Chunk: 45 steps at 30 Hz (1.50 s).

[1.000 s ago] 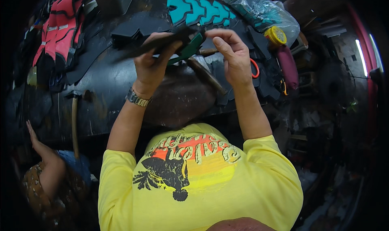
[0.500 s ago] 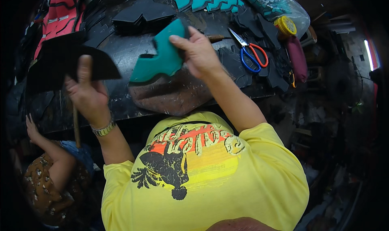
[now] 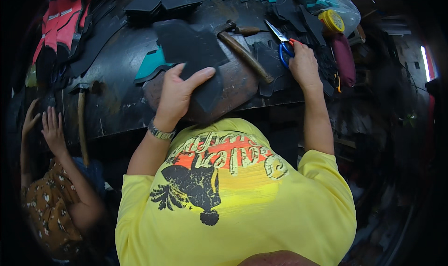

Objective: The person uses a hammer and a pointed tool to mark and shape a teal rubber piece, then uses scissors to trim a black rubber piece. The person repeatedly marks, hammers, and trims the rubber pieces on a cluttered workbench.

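Evidently, left hand clasping black piece, right hand curled at scissors, grip unclear, lettered yellow shirt

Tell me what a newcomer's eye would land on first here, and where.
Probably the bright yellow shirt, filling the lower middle. Next, on the dark table, the scissors with blue and red handles stand out right of centre, at the right hand. Strong colour also shows in the pinkish-red pieces at upper left and the teal piece near the left hand.
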Tool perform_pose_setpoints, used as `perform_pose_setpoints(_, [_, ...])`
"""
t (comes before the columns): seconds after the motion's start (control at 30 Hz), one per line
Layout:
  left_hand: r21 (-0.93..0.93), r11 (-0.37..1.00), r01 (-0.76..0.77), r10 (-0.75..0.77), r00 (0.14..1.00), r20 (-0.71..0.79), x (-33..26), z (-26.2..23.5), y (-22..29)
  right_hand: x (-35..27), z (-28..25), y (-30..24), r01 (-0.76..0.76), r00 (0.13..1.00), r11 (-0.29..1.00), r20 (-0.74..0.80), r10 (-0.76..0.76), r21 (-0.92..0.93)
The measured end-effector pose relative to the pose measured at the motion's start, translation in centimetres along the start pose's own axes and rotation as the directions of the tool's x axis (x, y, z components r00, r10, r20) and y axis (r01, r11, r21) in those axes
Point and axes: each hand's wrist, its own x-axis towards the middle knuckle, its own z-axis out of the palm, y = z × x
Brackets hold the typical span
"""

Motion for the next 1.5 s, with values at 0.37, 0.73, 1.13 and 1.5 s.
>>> perform_pose_setpoints(0.37, [0.07,0.994,0.08,-0.08,0.997,-0.001,0.3,0.7,-0.9,0.3,0.1,2.9,-0.085,0.995,0.963,-0.024,0.094,0.255])
perform_pose_setpoints(0.73, [-0.038,0.998,0.046,-0.046,0.999,-0.009,0.6,1.0,-1.1,-12.8,-0.3,-3.4,-0.566,0.745,-0.137,0.433,-0.508,0.813])
perform_pose_setpoints(1.13, [-0.025,0.998,0.061,-0.061,0.998,0.003,0.3,1.7,-0.9,-13.7,0.3,-5.5,-0.489,0.745,0.03,0.435,-0.506,0.872])
perform_pose_setpoints(1.5, [-0.013,0.999,0.031,-0.031,1.0,0.003,0.2,1.3,-1.1,-14.2,1.0,-6.1,-0.497,0.772,-0.079,0.398,-0.495,0.864])
